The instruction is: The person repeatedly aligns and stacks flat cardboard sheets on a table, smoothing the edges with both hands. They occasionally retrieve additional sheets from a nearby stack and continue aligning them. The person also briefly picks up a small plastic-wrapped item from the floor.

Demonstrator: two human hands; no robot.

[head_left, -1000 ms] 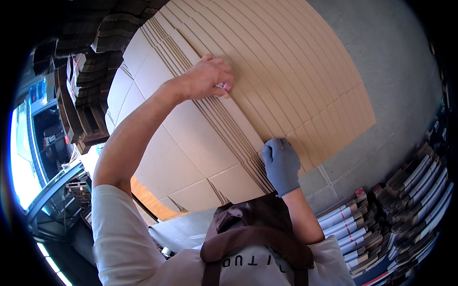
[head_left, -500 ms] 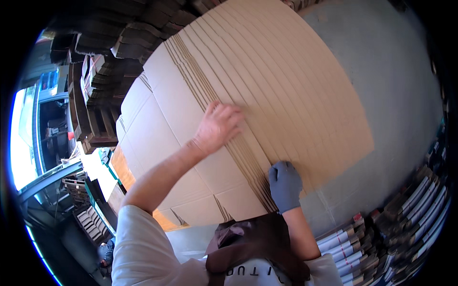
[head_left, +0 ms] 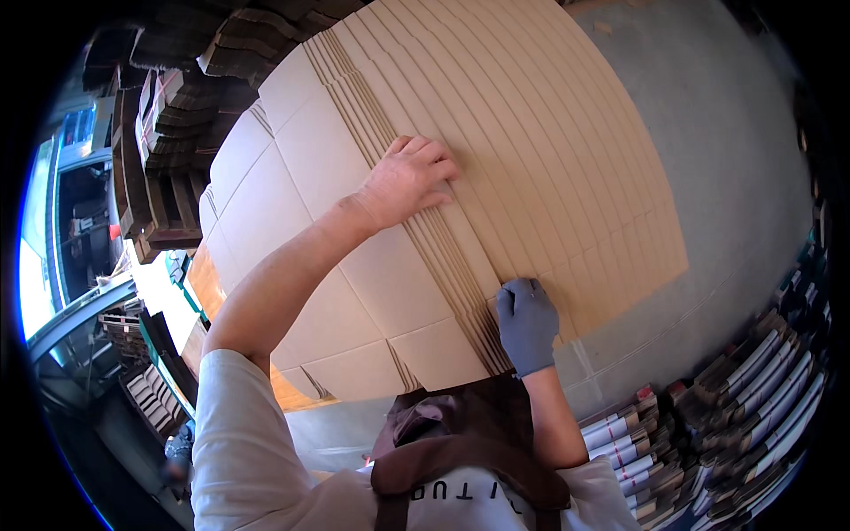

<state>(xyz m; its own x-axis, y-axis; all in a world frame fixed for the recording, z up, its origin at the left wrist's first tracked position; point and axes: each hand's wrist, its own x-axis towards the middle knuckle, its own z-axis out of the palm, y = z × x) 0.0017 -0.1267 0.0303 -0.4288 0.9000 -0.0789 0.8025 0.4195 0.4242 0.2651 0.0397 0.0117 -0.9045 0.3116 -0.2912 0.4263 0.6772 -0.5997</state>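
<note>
Overlapping flat tan cardboard sheets (head_left: 505,195) lie under and beyond both hands, already fanned, edges not flush. Bare left hand (head_left: 411,182) curls over one edge; grey-gloved right hand (head_left: 528,327) bends at the near edges; I cannot tell whether either grasps.

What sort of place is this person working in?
Probably a warehouse or a cardboard packaging workshop. Flat cardboard sheets lie overlapped before the person, more stacks sit at lower right beside the bare grey floor, and a wooden pallet stands at upper left.
</note>
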